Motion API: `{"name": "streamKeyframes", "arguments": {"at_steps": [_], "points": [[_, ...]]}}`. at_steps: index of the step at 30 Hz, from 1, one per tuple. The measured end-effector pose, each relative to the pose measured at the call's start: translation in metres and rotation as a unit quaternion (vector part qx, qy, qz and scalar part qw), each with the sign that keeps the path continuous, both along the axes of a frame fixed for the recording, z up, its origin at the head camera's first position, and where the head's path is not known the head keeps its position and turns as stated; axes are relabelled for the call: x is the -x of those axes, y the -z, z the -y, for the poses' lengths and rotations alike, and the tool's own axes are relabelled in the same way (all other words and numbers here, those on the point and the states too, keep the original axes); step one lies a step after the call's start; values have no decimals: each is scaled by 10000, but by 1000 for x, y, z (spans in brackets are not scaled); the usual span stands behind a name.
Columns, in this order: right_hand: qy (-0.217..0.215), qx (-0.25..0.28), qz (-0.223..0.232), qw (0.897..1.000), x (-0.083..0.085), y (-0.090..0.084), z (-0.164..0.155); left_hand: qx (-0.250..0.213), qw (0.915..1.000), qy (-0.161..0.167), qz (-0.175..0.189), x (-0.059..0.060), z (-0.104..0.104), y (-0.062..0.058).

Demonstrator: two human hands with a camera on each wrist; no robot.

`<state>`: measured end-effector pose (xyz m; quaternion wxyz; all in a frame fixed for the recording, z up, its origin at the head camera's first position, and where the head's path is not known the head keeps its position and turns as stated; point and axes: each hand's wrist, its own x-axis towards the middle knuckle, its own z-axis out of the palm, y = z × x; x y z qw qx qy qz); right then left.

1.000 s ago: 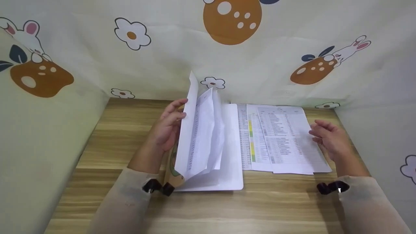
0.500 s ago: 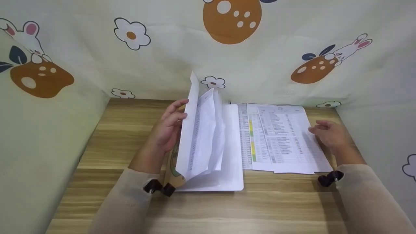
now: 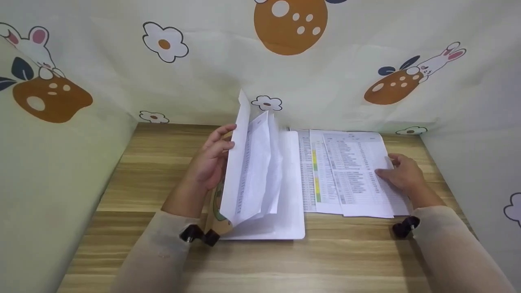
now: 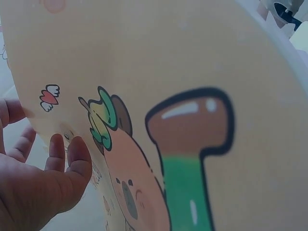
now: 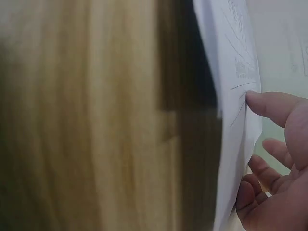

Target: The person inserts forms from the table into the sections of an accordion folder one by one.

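Observation:
A folder lies open on the wooden table. My left hand holds its cartoon-printed cover and several white pages upright, with my fingers against the cover. To the right is a fanned stack of printed sheets. My right hand is at the stack's right edge. In the right wrist view its thumb presses on top of a sheet while the other fingers curl beneath it.
A cloth backdrop printed with flowers, rabbits and mushrooms walls in the table at the back and on both sides. Bare wood lies in front of the folder and to its left.
My right hand has moved left and down onto the right edge of the printed sheets and taken hold of one. The left hand and upright pages have stayed still.

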<state>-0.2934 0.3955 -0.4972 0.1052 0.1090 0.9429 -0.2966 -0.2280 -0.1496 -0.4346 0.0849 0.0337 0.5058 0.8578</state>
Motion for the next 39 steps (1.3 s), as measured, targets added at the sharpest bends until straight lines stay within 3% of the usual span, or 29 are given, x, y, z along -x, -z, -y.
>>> {"name": "streamKeyframes", "arguments": {"at_steps": [14,24,34,39], "points": [[308,319,179,9989,2,-4,-3,-140,9999,70,13,0,-1,1],[721,23,5,9974,0,-9,-11,-94,10000,31,-11,0,-1,1],[587,1132,225,9916,-10,-20,-26,-84,10000,-28,-17,0,-1,0],[646,1868,287,9799,-18,-26,-32,-23,9999,-106,-26,0,-1,0]]}}
